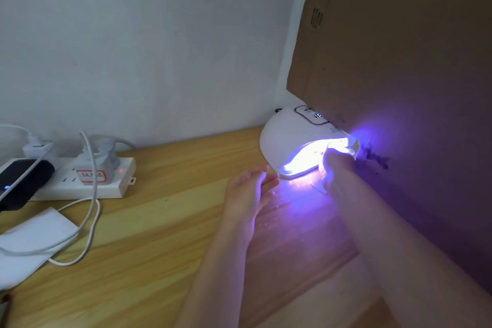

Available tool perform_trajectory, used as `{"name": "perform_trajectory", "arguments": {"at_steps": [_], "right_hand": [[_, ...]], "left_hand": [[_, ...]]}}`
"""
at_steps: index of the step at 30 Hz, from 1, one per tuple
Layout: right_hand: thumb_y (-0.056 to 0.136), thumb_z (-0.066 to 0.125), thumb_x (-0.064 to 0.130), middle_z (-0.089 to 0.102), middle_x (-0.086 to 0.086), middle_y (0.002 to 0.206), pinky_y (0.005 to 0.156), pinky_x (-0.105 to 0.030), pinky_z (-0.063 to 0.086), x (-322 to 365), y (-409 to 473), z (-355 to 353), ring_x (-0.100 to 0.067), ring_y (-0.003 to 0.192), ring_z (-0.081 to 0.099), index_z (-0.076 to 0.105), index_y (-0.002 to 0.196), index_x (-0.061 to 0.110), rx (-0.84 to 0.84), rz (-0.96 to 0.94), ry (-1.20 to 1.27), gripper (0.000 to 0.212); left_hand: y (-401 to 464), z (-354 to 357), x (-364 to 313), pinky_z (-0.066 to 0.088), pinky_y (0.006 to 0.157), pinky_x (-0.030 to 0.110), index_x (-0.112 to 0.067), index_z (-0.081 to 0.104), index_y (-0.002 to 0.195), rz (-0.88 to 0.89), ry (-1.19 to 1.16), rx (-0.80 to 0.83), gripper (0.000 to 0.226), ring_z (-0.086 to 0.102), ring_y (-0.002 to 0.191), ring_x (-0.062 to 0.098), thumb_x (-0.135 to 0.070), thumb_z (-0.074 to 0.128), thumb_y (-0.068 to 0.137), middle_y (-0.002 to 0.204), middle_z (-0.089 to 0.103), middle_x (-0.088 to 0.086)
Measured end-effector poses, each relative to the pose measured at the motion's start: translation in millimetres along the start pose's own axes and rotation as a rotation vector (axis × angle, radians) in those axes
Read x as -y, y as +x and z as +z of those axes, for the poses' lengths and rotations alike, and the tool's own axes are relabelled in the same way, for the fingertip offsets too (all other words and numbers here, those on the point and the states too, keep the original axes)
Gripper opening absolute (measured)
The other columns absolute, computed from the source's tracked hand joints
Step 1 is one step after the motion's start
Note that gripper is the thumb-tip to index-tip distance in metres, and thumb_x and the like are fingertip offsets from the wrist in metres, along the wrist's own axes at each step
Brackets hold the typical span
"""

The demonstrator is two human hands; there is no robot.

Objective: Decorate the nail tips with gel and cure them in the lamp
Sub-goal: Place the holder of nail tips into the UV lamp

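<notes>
Glowing violet, lamp [295,141] at desk [165,221] back right against cardboard [399,61], mouth facing near-left. Right hand [336,165] at mouth, grip unclear. Left hand [249,189] flat, released, fingers toward lamp. Nail tips unseen.

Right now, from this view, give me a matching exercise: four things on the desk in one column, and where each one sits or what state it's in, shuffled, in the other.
Things:
1. nail lamp
2. power strip
3. left hand
4. right hand

Places or states:
A. lying flat on the wooden desk, just outside the lamp's opening
B. at the far left by the wall, with plugs in it and a small red light on
C. switched on, glowing violet-white, beside the cardboard box
D. reaching into the lit opening

Pairs: 1-C, 2-B, 3-A, 4-D
</notes>
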State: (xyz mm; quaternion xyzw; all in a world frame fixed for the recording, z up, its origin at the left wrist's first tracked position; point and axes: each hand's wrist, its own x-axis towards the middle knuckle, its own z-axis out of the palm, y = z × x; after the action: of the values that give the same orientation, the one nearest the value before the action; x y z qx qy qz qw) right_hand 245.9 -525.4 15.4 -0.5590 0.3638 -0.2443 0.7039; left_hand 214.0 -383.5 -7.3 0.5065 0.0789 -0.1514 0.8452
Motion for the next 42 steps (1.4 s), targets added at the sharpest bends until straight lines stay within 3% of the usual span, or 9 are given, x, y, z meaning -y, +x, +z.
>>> {"name": "perform_trajectory", "arguments": {"at_steps": [6,10,14,17,24,28,31,36,42], "right_hand": [[0.09,0.028,-0.004,0.052,0.0,0.12,0.104,-0.037,0.035,-7,0,-9,-0.025,0.125,0.047,0.046,0.101,0.016,0.062,-0.001,-0.009,0.029],[0.093,0.035,0.004,0.057,0.006,0.093,0.072,-0.018,0.042,-13,-43,-18,-0.009,0.086,0.055,0.053,0.088,0.023,0.018,-0.469,-0.108,0.027],[0.096,0.035,0.007,0.056,0.002,0.113,0.076,-0.024,0.045,15,-42,-12,-0.01,0.095,0.053,0.059,0.111,0.019,0.22,-0.833,-0.642,0.031],[0.096,0.033,0.007,0.046,-0.011,0.138,0.097,-0.041,0.042,44,-18,1,-0.029,0.118,0.048,0.043,0.138,0.014,0.302,-0.78,-1.088,0.044],[0.097,0.034,0.009,0.048,-0.016,0.133,0.086,-0.029,0.04,68,11,30,-0.031,0.115,0.049,0.046,0.132,0.004,0.304,-0.61,-1.549,0.037],[0.098,0.033,0.013,0.053,-0.018,0.126,0.071,-0.029,0.045,75,20,35,-0.029,0.09,0.057,0.047,0.133,0.005,0.32,-0.577,-1.558,0.038],[0.096,0.034,0.01,0.056,-0.016,0.087,0.046,-0.023,0.032,75,21,34,-0.02,0.052,0.041,0.053,0.126,0.004,0.321,-0.518,-1.443,0.036],[0.094,0.033,0.0,0.051,-0.013,0.072,0.036,-0.016,0.03,76,13,34,-0.02,0.05,0.042,0.055,0.125,0.001,0.348,-0.41,-1.324,0.038],[0.09,0.038,0.012,0.065,-0.012,0.106,0.082,-0.032,0.049,56,-1,18,-0.029,0.093,0.062,0.048,0.129,0.024,0.255,-0.628,-1.147,0.043]], "left_hand": [[-1,1,-2,0.049,0.064,0.021,-0.012,0.061,0.084,-0.004,0.0,-0.014,0.018,0.064,0.057,0.004,-0.003,0.047,0.092,0.075,0.066,0.006],[-2,-1,-2,0.051,0.069,0.021,-0.012,0.061,0.088,0.016,0.037,-0.01,0.018,0.066,0.072,0.007,-0.006,0.045,0.093,0.082,0.067,0.005],[-5,-6,-4,0.054,0.074,0.023,-0.012,0.06,0.096,0.02,0.063,-0.016,0.019,0.066,0.083,0.009,-0.004,0.044,0.093,0.092,0.069,0.006],[-6,-9,-7,0.054,0.073,0.024,-0.013,0.06,0.095,0.019,0.063,-0.017,0.019,0.066,0.083,0.01,-0.004,0.044,0.094,0.092,0.068,0.005],[-7,-12,-11,0.053,0.073,0.026,-0.017,0.06,0.092,0.015,0.064,-0.037,0.021,0.066,0.083,0.01,-0.005,0.042,0.095,0.09,0.068,0.004],[-8,-17,-12,0.053,0.075,0.027,-0.016,0.061,0.094,0.013,0.044,-0.041,0.023,0.066,0.084,0.011,-0.004,0.041,0.095,0.091,0.068,0.005],[-8,-16,-12,0.051,0.071,0.025,-0.012,0.061,0.094,0.005,0.006,-0.057,0.023,0.065,0.073,0.008,-0.002,0.04,0.094,0.084,0.067,0.005],[-6,-14,-12,0.048,0.063,0.023,-0.011,0.059,0.085,-0.004,-0.059,-0.091,0.023,0.06,0.049,0.002,0.0,0.04,0.092,0.073,0.064,0.005],[-4,-17,-12,0.048,0.065,0.026,-0.011,0.058,0.084,0.005,-0.045,-0.083,0.023,0.06,0.053,0.005,-0.001,0.039,0.092,0.072,0.064,0.005]]}}
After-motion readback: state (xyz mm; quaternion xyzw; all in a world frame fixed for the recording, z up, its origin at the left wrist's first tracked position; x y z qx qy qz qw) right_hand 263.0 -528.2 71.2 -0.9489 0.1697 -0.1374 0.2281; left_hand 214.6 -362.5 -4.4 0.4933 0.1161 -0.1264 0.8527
